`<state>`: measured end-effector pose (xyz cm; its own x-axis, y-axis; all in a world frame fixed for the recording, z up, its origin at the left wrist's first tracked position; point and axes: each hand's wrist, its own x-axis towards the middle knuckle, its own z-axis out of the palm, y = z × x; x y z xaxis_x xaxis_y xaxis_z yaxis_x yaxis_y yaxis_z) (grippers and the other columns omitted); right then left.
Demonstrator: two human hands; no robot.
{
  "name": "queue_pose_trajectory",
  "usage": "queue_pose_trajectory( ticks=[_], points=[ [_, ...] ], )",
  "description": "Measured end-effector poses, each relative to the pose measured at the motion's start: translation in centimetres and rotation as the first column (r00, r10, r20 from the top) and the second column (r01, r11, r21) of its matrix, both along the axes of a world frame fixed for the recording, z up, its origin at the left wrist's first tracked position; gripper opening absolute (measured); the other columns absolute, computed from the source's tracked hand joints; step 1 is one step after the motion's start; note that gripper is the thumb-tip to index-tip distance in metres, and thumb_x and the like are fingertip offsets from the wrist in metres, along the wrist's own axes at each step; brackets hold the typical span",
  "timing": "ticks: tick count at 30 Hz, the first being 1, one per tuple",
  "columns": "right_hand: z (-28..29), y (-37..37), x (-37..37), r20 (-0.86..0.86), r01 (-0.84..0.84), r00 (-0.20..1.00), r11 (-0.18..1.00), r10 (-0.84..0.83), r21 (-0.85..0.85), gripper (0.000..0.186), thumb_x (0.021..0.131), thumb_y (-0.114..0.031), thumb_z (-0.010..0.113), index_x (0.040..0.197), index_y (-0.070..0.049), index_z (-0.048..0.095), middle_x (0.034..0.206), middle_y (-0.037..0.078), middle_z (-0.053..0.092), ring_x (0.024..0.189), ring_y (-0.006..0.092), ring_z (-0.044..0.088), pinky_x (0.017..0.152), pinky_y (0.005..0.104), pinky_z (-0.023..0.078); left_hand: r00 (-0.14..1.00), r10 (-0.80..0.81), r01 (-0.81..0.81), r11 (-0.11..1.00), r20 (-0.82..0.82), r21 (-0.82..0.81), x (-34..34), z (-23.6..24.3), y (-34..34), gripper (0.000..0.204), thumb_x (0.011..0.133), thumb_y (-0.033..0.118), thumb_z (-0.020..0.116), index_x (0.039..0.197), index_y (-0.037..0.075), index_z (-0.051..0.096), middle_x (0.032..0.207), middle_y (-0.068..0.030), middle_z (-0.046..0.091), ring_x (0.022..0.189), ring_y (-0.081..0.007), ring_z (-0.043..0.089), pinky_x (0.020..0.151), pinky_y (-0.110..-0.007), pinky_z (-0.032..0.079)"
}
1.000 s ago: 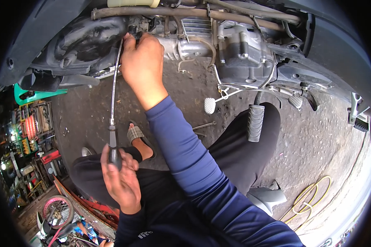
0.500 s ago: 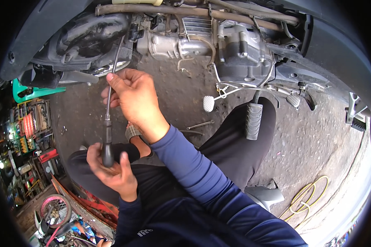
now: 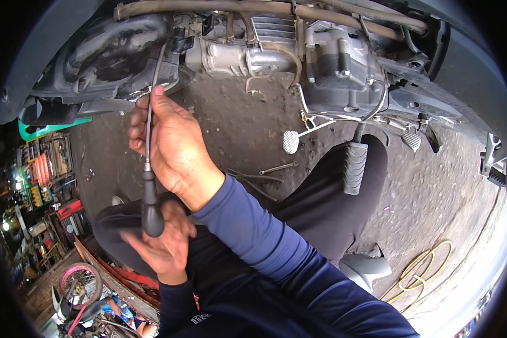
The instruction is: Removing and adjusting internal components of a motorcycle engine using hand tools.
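Observation:
A long screwdriver (image 3: 152, 194) with a dark bulbous handle stands nearly upright in the picture, its thin metal shaft reaching up to the motorcycle (image 3: 343, 73). My right hand (image 3: 177, 138) has its thumb against the shaft, with the fingers curled beside it. Where the tip meets the machine, dark parts hide it beside the air-box-like black cover (image 3: 112, 56). Below, my left hand (image 3: 172, 248) is palm up beneath the handle, fingers apart and smeared by motion; whether it touches the handle is unclear.
A wrench (image 3: 279, 168) lies on the rough ground between my legs. A brake pedal (image 3: 290, 142) and rubber footpeg (image 3: 355, 168) jut from the machine. Racks of tools (image 3: 45, 197) and a pink-rimmed wheel (image 3: 80, 286) are at left; a yellow cord (image 3: 428, 270) lies at right.
My right hand has shifted slightly left and up along the shaft. The left hand has opened away from the handle, its fingers now spread. The view has shifted a little.

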<state>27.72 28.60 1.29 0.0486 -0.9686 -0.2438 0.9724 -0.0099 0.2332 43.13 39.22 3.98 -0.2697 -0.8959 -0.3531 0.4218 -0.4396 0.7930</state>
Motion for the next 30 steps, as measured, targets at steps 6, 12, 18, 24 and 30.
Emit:
queue_pose_trajectory(
  ticks=[6,12,18,24,30],
  points=[
    [0.1,0.0,-0.7,0.094,0.016,0.995,1.0,-0.017,0.017,0.031,0.107,-0.038,0.058,0.096,-0.009,0.06,0.077,0.003,0.056,0.064,0.0122,0.049,0.06,0.0293,0.042,0.452,0.275,0.297,0.851,0.848,-0.434,0.2,0.6,1.6,0.092,0.097,0.059,0.062,0.155,-0.005,0.032,0.102,-0.0221,0.064,0.08,-0.0211,0.062,0.072,-0.036,0.053],
    [0.0,-0.3,-0.6,0.072,-0.014,0.997,0.998,0.01,0.053,0.031,0.104,-0.038,0.063,0.096,-0.009,0.059,0.077,0.002,0.054,0.062,0.0112,0.048,0.057,0.0279,0.041,0.971,-0.084,0.148,0.946,-0.223,0.289,0.1,0.9,0.9,0.105,0.095,0.08,0.036,0.156,-0.006,0.032,0.106,-0.0213,0.066,0.085,-0.0259,0.063,0.08,-0.04,0.052],
    [0.4,-0.7,-0.9,0.107,0.069,0.991,0.995,-0.076,0.068,0.031,0.104,-0.039,0.062,0.094,-0.011,0.057,0.077,0.001,0.053,0.064,0.0114,0.048,0.058,0.0275,0.041,0.549,0.291,0.217,0.855,0.784,-0.47,1.4,-1.0,2.1,0.096,0.099,0.076,0.036,0.148,-0.007,0.041,0.098,-0.017,0.067,0.087,-0.0261,0.064,0.078,-0.042,0.052],
    [-0.2,-1.5,-0.9,0.137,0.014,0.99,1.0,-0.016,0.018,0.042,0.105,-0.052,0.054,0.093,-0.012,0.057,0.076,-0.001,0.051,0.06,0.0099,0.042,0.054,0.0272,0.036,0.926,-0.243,0.291,0.947,-0.29,0.134,1.7,0.2,0.9,0.073,0.104,0.056,0.051,0.146,-0.005,0.049,0.089,-0.0064,0.065,0.076,-0.0208,0.058,0.074,-0.038,0.051],
    [-1.0,-1.3,-1.5,-0.048,0.126,0.99,0.987,-0.131,-0.096,0.027,0.103,-0.037,0.062,0.096,-0.011,0.061,0.074,-0.004,0.051,0.061,0.0088,0.044,0.06,0.0278,0.04,0.838,0.209,0.104,0.845,0.503,-0.524,1.5,-0.6,1.8,0.071,0.097,0.046,0.07,0.14,-0.009,0.053,0.12,-0.015,0.065,0.112,-0.0238,0.063,0.09,-0.034,0.051]
  ],
)
